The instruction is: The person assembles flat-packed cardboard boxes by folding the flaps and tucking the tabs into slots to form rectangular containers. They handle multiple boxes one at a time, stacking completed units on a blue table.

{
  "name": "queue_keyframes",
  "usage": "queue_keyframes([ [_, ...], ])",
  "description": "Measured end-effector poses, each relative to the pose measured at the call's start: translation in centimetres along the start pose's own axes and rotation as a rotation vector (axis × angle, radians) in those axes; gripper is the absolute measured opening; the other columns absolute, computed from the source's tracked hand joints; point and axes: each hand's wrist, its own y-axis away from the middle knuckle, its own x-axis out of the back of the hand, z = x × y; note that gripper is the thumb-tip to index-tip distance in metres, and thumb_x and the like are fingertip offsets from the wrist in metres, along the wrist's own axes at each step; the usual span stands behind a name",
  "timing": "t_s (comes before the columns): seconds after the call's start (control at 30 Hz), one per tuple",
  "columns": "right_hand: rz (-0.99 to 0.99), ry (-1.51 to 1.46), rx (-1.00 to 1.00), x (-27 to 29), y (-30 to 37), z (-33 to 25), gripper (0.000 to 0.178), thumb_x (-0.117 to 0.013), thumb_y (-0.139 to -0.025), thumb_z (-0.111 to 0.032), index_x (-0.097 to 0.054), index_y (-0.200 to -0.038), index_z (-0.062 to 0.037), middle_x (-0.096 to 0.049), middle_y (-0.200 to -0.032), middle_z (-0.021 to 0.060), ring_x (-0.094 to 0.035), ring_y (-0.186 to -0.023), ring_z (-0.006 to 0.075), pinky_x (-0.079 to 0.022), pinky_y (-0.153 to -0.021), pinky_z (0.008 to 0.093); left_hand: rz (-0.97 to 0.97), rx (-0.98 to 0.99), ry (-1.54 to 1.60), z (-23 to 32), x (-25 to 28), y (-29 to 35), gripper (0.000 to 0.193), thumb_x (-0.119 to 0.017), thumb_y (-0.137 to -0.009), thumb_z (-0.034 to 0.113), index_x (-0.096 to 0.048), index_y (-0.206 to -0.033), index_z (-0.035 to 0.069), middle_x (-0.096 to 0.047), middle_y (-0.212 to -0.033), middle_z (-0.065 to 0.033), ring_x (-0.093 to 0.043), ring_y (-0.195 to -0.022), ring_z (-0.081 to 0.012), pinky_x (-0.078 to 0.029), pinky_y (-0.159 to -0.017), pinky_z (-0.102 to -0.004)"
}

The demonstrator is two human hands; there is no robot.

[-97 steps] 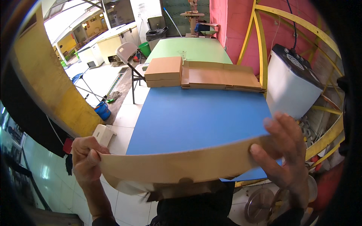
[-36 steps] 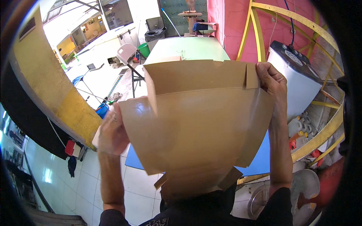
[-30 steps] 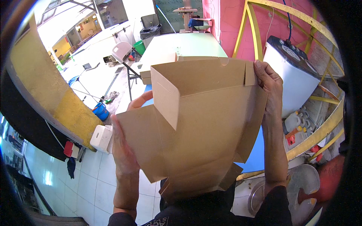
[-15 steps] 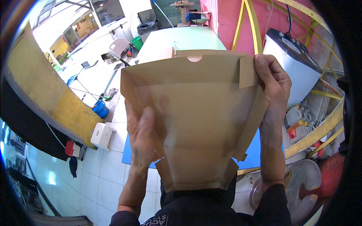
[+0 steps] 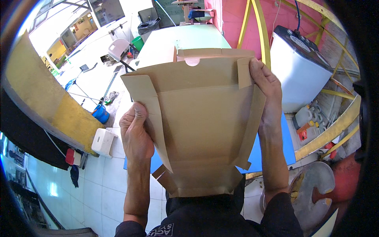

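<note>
The left hand (image 5: 136, 132) grips the left side flap of a flat brown cardboard box blank (image 5: 201, 126), fingers curled over its edge. The right hand (image 5: 265, 85) pinches the small tab at the upper right corner. The blank is held upright between both hands, above the blue table (image 5: 290, 148), with a white machine (image 5: 300, 71) to the right.

A single head-worn fisheye camera looks steeply down and forward, very close to a raised cardboard sheet (image 5: 197, 126) that hides most of the blue table (image 5: 288, 146).
</note>
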Motion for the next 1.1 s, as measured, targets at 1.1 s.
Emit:
queue_keyframes([
  [1.1, -0.137, 0.314, -0.099, 2.3, 5.6, 4.2, 0.022, -0.056, -0.103, -0.017, -0.069, -0.101, 0.0006, -0.062, -0.078, -0.0047, -0.051, -0.068, 0.0026, -0.043, -0.058, 0.0210, 0.040, 0.091, -0.081, -2.2, 3.4, 3.0, 0.037, -0.049, -0.106, 0.027, -0.066, -0.117, -0.004, -0.072, -0.110, -0.0108, -0.066, -0.098, -0.0149, -0.052, -0.089, -0.0292],
])
